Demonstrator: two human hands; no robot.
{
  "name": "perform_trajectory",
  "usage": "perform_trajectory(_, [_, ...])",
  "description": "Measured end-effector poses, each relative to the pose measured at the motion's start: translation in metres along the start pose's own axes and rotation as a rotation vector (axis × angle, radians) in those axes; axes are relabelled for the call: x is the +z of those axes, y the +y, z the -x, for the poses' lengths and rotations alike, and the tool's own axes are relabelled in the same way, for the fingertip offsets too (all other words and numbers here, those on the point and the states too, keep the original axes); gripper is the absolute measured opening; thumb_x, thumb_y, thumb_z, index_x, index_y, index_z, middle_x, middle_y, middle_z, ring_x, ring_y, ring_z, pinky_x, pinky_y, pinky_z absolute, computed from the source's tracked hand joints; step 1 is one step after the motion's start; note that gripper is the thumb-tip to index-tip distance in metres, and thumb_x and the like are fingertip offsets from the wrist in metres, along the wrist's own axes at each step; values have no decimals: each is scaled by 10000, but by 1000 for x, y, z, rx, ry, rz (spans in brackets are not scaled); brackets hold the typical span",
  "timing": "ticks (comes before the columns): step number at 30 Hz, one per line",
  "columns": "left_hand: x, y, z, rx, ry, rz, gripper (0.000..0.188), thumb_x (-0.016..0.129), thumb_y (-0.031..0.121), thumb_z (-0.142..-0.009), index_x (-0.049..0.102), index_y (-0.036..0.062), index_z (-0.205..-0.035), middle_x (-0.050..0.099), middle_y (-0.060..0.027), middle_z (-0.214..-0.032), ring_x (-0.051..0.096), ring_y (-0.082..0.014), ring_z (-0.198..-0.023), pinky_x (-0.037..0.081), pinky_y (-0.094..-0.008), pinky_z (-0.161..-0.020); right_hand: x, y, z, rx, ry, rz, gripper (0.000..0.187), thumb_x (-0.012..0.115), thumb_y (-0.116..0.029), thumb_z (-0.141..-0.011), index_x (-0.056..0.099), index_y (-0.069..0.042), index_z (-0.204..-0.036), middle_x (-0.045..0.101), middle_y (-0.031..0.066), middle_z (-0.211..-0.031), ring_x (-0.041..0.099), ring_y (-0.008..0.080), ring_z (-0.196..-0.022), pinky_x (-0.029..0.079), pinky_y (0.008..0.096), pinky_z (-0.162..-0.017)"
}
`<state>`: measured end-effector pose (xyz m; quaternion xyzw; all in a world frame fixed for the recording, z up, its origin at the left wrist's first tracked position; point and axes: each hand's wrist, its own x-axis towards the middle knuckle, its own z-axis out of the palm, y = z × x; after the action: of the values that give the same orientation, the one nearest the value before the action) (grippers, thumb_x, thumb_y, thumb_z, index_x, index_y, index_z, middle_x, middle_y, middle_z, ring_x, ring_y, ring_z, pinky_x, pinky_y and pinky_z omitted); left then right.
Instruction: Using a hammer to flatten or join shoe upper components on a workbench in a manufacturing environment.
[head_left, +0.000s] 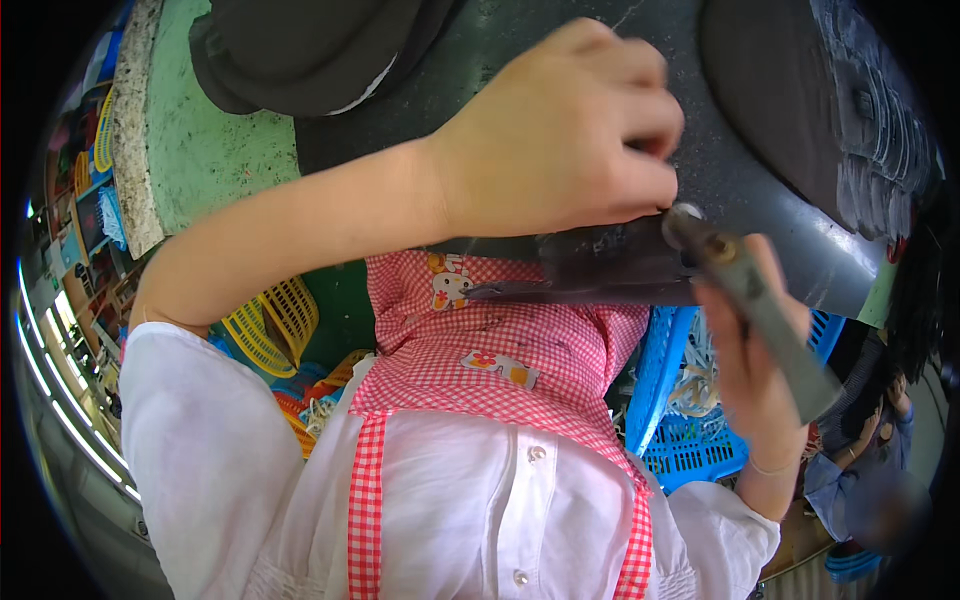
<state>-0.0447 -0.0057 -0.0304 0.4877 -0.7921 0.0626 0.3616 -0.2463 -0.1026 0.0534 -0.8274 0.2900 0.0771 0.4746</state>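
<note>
Evidently, the right grip (735, 350) clasps a grey, round-faced hammer (770, 312); I can't tell if the left grip (575, 130) holds anything.

The left hand (570, 130) kept its curled fingertips out of sight, so whether they pinched anything could not be told, and it covered part of the dark piece (610, 270) beneath it. Motion blurred the right hand (735, 345) and the grey tool (775, 315), which hid some of the fingers. The top edge cut off the dark stack (300, 50) at left, the blue basket (690, 450) was partly covered by the right arm, and the goods on the far-left shelves (85, 240) were too small to tell
</note>
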Motion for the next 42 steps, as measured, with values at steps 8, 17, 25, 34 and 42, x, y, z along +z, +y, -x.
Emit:
perform_trajectory(8, [-6,18,6,-212,-138,-12,181,758,187,-607,669,184,-765,567,49,-875,525,-198,-918,386,-338,-791,6,5,-2,-283,92,150,88,581,-29,-888,532,39,-913,493,134,-756,510,243,-549,399,279,-518])
perform_trajectory(17, [-20,30,8,-305,-182,-112,147,740,253,-654,675,189,-770,585,55,-912,518,-201,-928,373,-376,-824,6,4,-5,-168,-59,113,116,591,-43,-887,530,27,-957,470,149,-756,497,316,-568,403,278,-526])
perform_trajectory(25, [-17,42,17,-402,-163,-71,206,774,182,-602,691,181,-791,592,53,-866,522,-198,-885,375,-374,-779,-2,-7,-8,-103,12,56,106,546,-19,-909,520,52,-983,542,55,-666,393,84,-550,334,272,-486])
perform_trajectory(34, [-20,43,26,-599,-69,125,202,773,160,-616,688,185,-797,588,53,-900,506,-201,-917,350,-354,-787,1,7,-14,-320,18,22,131,592,-47,-883,542,15,-987,488,146,-739,511,253,-558,405,283,-534])
perform_trajectory(42, [-14,58,21,-451,-156,-175,231,770,170,-577,675,186,-787,578,63,-838,526,-177,-850,381,-362,-800,6,1,-17,-258,30,99,176,626,-78,-855,479,-33,-941,523,177,-685,558,410,-645,457,335,-545])
